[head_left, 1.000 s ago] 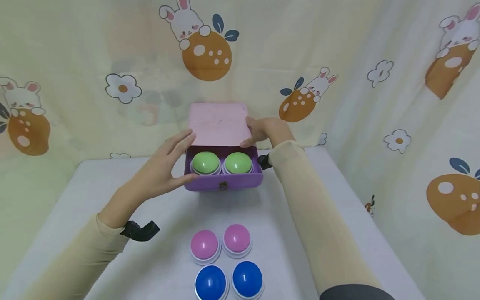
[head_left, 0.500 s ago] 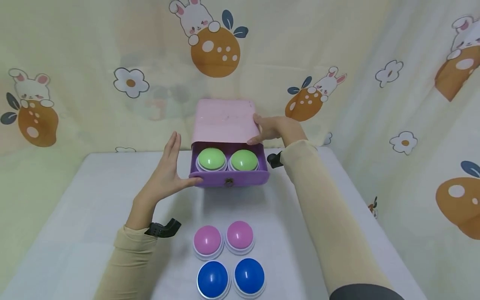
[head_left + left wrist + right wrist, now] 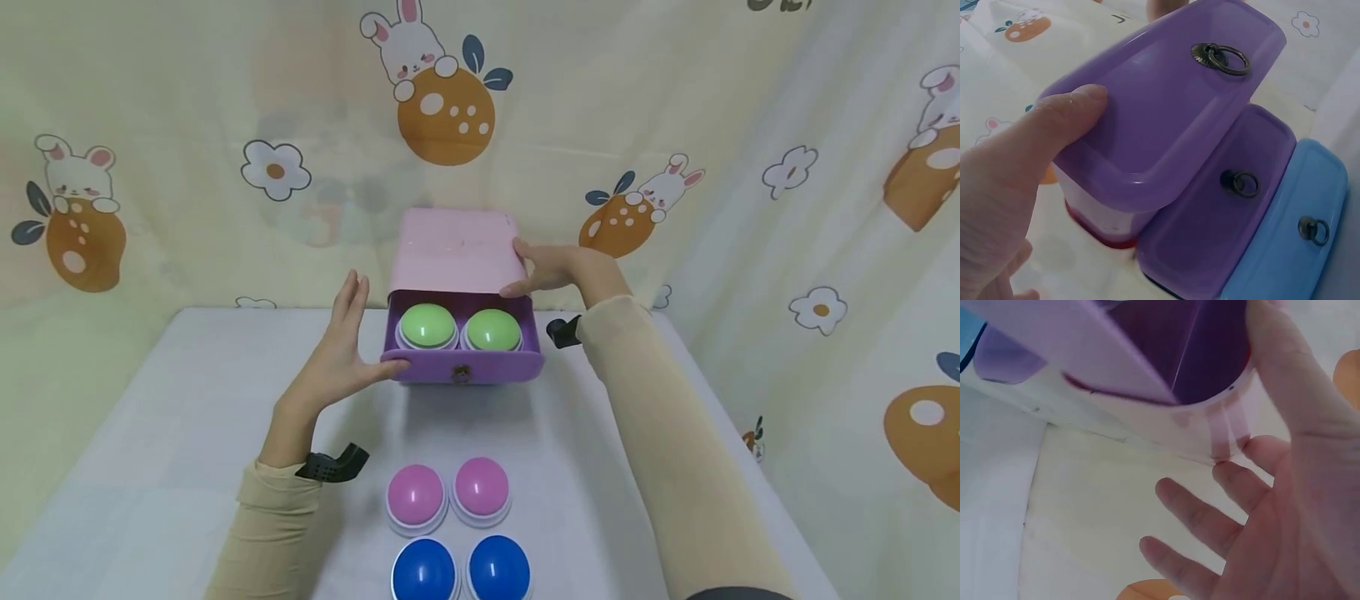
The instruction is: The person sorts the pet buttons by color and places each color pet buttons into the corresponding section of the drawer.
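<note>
A small drawer cabinet with a pink top (image 3: 457,250) stands at the far side of the table, its upper purple drawer (image 3: 495,367) pulled out. Two green domes on white bases, a left dome (image 3: 427,325) and a right dome (image 3: 492,330), sit in that drawer. My left hand (image 3: 333,358) touches the left end of the drawer front with the thumb; its other fingers point up, apart from the cabinet. My right hand (image 3: 558,271) holds the cabinet's right side between thumb and fingers; in the right wrist view some fingertips (image 3: 1232,472) meet the wall, others stand free.
Nearer on the white table are two pink domes (image 3: 416,496) and two blue domes (image 3: 423,571). Below the open drawer sit another purple drawer (image 3: 1210,237) and a blue drawer (image 3: 1297,219), both with ring pulls. A patterned curtain (image 3: 337,242) hangs behind.
My left fingers have come off the cabinet's left side and straightened upward, while the thumb stays at the drawer front. The right hand keeps its place, and the head view has shifted slightly.
</note>
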A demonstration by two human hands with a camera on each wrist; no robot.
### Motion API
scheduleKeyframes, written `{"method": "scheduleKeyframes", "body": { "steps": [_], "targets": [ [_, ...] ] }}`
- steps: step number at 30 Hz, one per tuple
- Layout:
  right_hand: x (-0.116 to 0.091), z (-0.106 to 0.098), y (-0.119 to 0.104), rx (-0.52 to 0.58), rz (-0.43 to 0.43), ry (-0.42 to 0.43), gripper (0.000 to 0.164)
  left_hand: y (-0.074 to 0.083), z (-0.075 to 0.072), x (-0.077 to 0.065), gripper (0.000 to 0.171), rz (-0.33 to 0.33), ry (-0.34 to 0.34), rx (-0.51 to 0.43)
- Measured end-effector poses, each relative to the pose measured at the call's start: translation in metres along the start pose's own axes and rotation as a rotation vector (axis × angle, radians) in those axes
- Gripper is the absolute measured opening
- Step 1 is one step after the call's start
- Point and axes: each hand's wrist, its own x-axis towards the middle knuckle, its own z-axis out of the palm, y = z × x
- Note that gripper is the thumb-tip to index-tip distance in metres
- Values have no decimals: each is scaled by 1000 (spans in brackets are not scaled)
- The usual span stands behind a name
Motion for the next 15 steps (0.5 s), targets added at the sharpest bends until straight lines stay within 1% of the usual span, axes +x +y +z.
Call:
{"method": "scheduleKeyframes", "body": {
  "steps": [4,7,11,15],
  "targets": [
    [4,4,6,17,-37,17,109,-2,1,-1,125,0,7,7],
    [5,5,8,38,-42,30,109,-3,1,-1,126,8,19,17],
    [5,6,9,64,-51,36,108,-4,1,-1,126,0,36,28],
    [5,6,9,64,-53,44,108,-5,2,1,126,7,45,31]
  ]
}}
